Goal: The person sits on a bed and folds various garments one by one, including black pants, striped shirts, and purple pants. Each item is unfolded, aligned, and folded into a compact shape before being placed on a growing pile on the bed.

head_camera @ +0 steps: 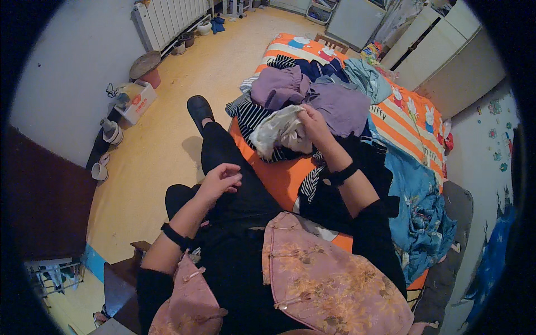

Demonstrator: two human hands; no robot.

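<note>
My right hand (pixel 313 121) grips the edge of a crumpled white cloth item (pixel 278 130), which hangs over a pile of clothes on the bed. My left hand (pixel 222 179) is above my thigh, its fingers loosely curled and holding nothing. Behind the white cloth lie a purple garment (pixel 278 86) and a second purple piece (pixel 341 104). A black-and-white striped garment (pixel 247 115) is partly under the white one. Farther back are dark blue clothing (pixel 320 70) and a pale green-grey garment (pixel 368 79). Blue printed fabric (pixel 418 217) lies on the right.
An orange striped bedspread (pixel 406 138) covers the bed. At the left wall stand a radiator (pixel 171 21), flower pots (pixel 188 39) and a white box (pixel 138 102). A wooden chair back (pixel 331 42) and a pale cabinet (pixel 435 50) are beyond the bed. Grey padding (pixel 456 209) edges its right side.
</note>
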